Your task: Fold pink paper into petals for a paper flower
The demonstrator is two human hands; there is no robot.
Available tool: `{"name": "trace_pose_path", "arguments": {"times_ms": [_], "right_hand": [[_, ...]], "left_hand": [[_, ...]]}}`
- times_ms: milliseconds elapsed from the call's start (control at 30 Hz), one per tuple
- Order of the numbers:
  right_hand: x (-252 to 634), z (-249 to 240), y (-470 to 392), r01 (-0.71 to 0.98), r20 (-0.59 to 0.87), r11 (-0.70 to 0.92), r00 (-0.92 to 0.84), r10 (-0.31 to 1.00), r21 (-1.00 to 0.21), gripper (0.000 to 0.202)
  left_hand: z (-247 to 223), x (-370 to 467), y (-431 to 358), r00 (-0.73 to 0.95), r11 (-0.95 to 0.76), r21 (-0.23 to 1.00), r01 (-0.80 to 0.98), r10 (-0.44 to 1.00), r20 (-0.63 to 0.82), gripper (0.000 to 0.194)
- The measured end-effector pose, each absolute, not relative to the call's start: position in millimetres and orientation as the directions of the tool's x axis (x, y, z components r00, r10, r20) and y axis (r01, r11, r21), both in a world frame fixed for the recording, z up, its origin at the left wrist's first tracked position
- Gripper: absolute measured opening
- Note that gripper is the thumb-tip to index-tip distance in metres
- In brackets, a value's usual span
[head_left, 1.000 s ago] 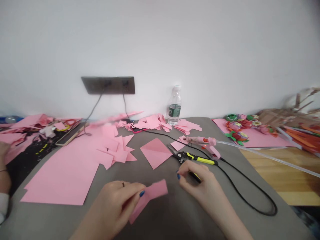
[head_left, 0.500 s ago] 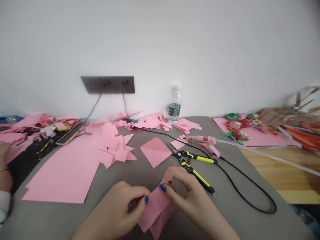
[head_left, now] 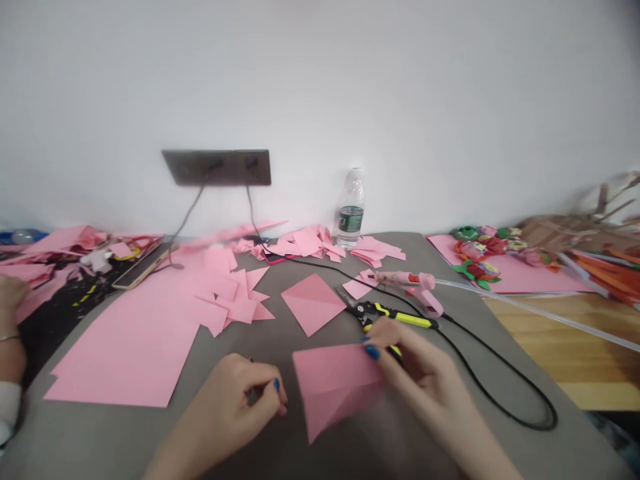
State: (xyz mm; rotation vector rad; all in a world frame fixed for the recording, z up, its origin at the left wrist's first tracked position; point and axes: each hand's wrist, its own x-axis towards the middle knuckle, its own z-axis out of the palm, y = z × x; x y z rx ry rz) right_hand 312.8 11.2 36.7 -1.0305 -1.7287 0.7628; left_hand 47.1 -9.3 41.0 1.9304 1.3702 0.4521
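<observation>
My right hand point(head_left: 417, 383) pinches the upper right corner of a creased pink paper square point(head_left: 335, 383), which hangs slightly blurred over the grey table. To the left of that sheet is my left hand point(head_left: 240, 400), its fingers curled together and apart from the paper; whether anything small is between them is hidden. Another pink square point(head_left: 313, 305) with a crease lies flat beyond the held one. Pliers with yellow and black handles point(head_left: 407, 319) rest beside it, partly behind my right hand.
Large pink sheets point(head_left: 130, 347) and cut pieces lie left. A pink glue gun point(head_left: 423, 297) with a black cable, a bottle point(head_left: 351, 213) and paper flowers point(head_left: 480, 250) are behind and right. A person's hand point(head_left: 10, 300) is at the far left edge.
My left hand has let go of the pink paper and moved slightly left. My right hand has moved right with the sheet, which has opened out from its folded shape.
</observation>
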Motion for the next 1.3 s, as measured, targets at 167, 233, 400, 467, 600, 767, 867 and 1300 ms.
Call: {"name": "trace_pose_path", "arguments": {"times_ms": [167,233,400,467,600,767,867,1300], "right_hand": [[332.7,45.5,12.2,0.29,0.291,0.324,-0.151,0.945,-0.901,0.022],[323.2,45.2,12.1,0.276,0.193,0.243,-0.195,0.962,-0.93,0.028],[291.4,33.6,16.3,0.134,0.016,0.048,-0.23,0.973,-0.99,0.038],[285.1,27.9,17.3,0.042,-0.014,-0.004,-0.232,0.973,-0.999,0.042],[281.4,18.9,15.4,-0.083,-0.009,-0.032,-0.257,0.966,-0.996,0.049],[282.4,12.3,13.9,-0.085,-0.024,-0.053,-0.316,0.948,-0.995,0.061],[285.0,15.3,15.0,0.005,-0.113,-0.119,-0.339,0.934,-0.993,0.054],[288.0,25.8,15.8,0.166,-0.079,-0.008,-0.424,0.902,-0.986,0.044]], "left_hand": [[35.6,29.5,-7.7,0.245,-0.105,0.778,0.619,0.967,-0.064,0.033],[36.6,35.0,-8.7,0.242,-0.191,0.778,0.599,0.969,0.051,0.035],[37.8,60.9,-13.0,0.441,-0.359,0.742,0.567,0.893,0.096,0.07],[35.0,68.8,-12.7,0.483,-0.375,0.727,0.576,0.873,0.067,0.074],[26.4,76.5,-11.7,0.41,-0.346,0.737,0.581,0.906,0.103,0.042],[20.0,76.9,-12.4,0.286,-0.249,0.808,0.534,0.953,0.105,0.027],[18.8,73.7,-9.0,0.188,-0.109,0.891,0.44,0.982,0.027,0.036],[17.3,62.7,-5.4,0.418,0.222,0.975,0.004,0.886,-0.203,0.036]]}}
